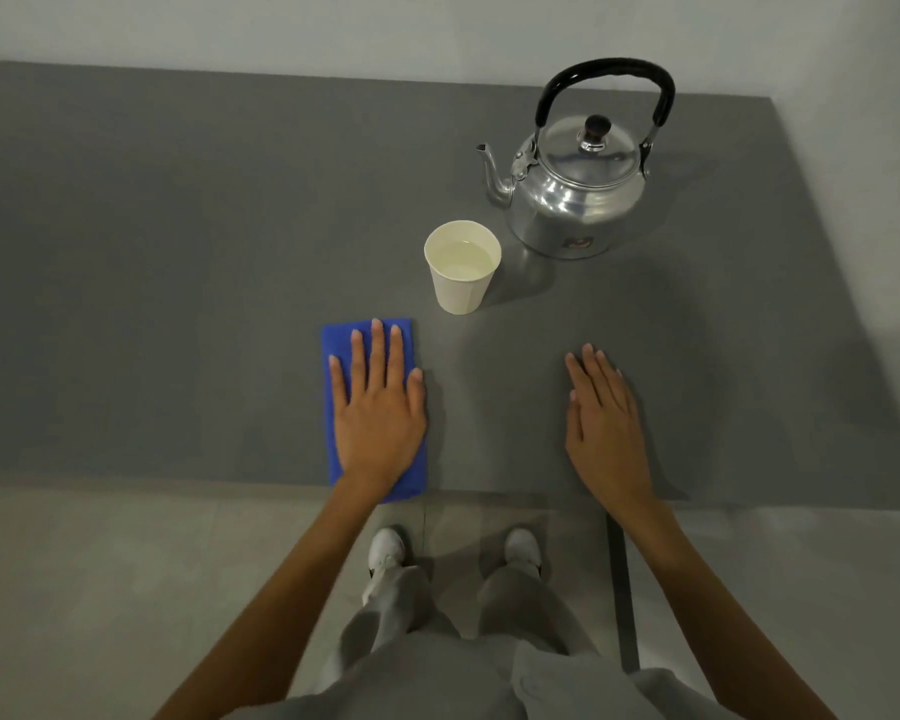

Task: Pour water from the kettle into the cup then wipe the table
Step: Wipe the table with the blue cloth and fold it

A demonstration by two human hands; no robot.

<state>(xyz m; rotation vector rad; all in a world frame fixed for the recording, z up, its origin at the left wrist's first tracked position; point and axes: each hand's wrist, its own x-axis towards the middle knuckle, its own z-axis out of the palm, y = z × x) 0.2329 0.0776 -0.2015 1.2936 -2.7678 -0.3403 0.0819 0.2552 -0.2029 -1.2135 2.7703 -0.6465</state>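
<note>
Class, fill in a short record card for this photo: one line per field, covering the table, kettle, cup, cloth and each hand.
table: grey top, person standing at its near edge
kettle: silver metal, upright, lid on, black handle raised, spout towards the cup
cup: pale paper cup, upright, holding water, beside the kettle and apart from it
cloth: blue, folded, flat near the front edge
left hand: flat on the cloth, fingers spread
right hand: flat on the bare table, holding nothing
</note>
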